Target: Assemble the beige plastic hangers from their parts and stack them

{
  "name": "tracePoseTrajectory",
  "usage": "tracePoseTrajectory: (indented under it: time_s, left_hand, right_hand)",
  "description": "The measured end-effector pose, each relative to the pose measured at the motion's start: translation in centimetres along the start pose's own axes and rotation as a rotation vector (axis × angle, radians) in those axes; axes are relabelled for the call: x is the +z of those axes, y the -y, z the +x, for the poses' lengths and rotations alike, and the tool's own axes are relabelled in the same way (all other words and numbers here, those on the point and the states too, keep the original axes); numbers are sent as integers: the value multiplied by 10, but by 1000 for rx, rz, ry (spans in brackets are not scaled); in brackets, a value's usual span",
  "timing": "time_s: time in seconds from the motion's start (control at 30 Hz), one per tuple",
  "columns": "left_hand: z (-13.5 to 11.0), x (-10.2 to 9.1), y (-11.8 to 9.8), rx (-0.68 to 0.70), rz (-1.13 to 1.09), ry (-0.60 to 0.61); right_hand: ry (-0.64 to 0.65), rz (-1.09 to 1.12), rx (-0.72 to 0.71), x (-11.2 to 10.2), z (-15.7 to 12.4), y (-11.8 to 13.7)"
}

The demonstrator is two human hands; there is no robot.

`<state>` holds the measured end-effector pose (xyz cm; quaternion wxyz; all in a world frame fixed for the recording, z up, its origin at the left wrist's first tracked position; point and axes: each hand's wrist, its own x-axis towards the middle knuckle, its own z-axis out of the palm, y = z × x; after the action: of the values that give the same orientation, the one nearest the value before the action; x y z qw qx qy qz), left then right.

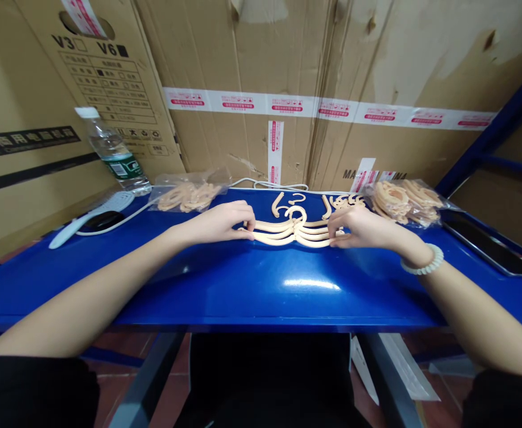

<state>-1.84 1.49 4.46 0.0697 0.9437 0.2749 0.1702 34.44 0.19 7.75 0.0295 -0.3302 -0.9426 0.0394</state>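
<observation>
A small stack of cream plastic mini hangers (pixel 293 230) lies on the blue metal shelf (pixel 261 285). My left hand (pixel 225 221) pinches the stack's left ends with curled fingers. My right hand (pixel 359 227), with a white bead bracelet at the wrist, grips the right ends. Loose cream hooks (pixel 288 203) lie just behind the stack.
A clear bag of cream pieces (pixel 188 195) sits back left, another bag (pixel 401 201) back right. A water bottle (pixel 112 151), a white handheld device (pixel 92 215) with cable and a black mouse (pixel 103 220) are at the left. A dark phone (pixel 488 242) lies right. Cardboard boxes (pixel 288 89) wall the back.
</observation>
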Motion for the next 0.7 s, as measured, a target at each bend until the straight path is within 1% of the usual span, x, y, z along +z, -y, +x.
tracePoseTrajectory:
  time_s: [0.1,0.2,0.3,0.53,0.7]
  left_hand:
    - [1,5,-1,54,62,39]
    - [1,10,0,64,129,48]
    - [2,14,3,72,181,36]
    - [2,20,9,82,305,-11]
    - [2,23,7,95,392,-44]
  right_hand:
    - [56,36,-1,4,2,1]
    - [102,46,65,6,3,0]
    - [120,57,145,8,3,-1]
    - [92,79,206,8,3,-3]
    - [69,73,181,7,3,-1]
